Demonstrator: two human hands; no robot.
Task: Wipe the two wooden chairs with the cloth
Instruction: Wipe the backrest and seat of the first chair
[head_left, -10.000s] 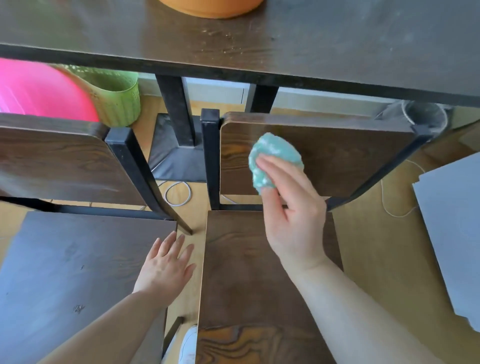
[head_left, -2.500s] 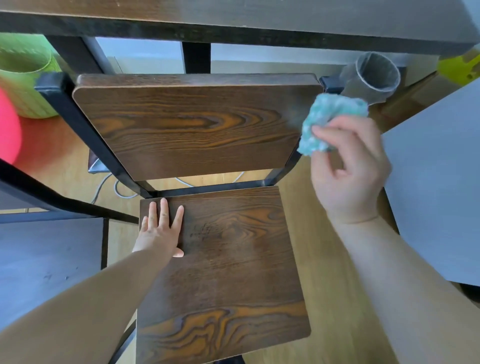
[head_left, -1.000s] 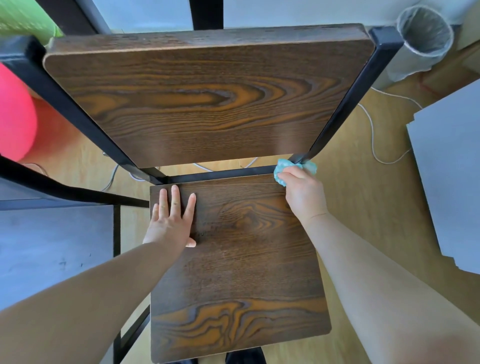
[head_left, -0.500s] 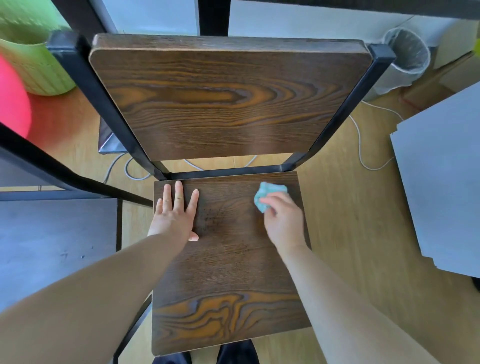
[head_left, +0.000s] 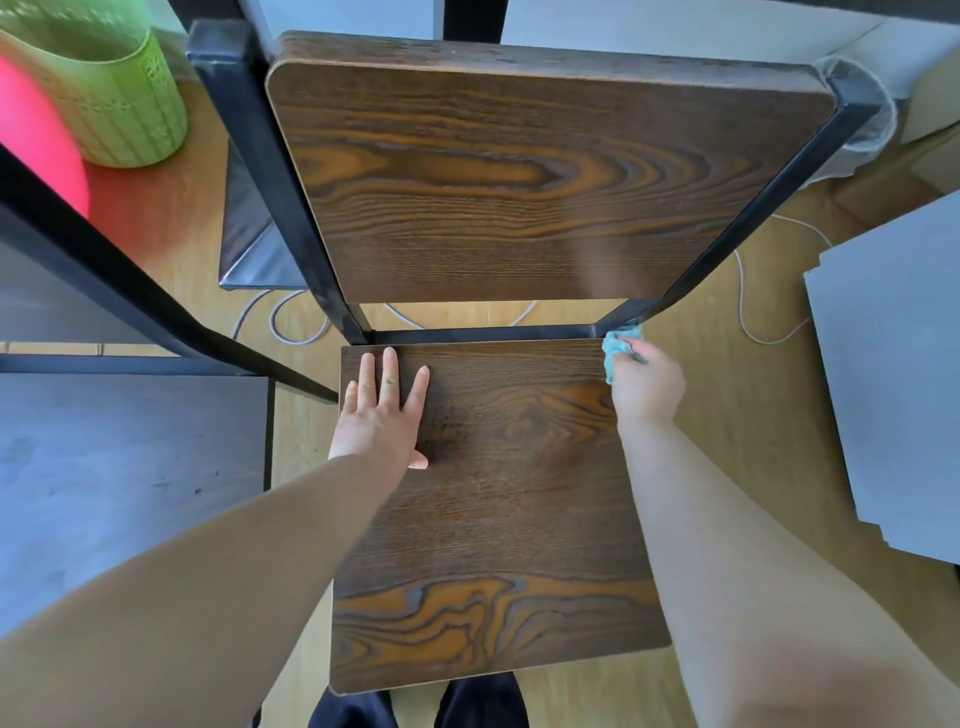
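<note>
The near chair's seat (head_left: 493, 519) lies flat below the camera. The left hand (head_left: 382, 415) rests on it palm down, fingers straight and spread, holding nothing, probably to steady the chair against the rubbing. The right hand (head_left: 647, 387) is curled round the bunched cloth (head_left: 615, 348), which pokes out past its fingertips at the seat's far right corner, against the black frame (head_left: 753, 208). Beyond rises the backrest (head_left: 545, 182); the second chair (head_left: 114, 493) stands to the left.
</note>
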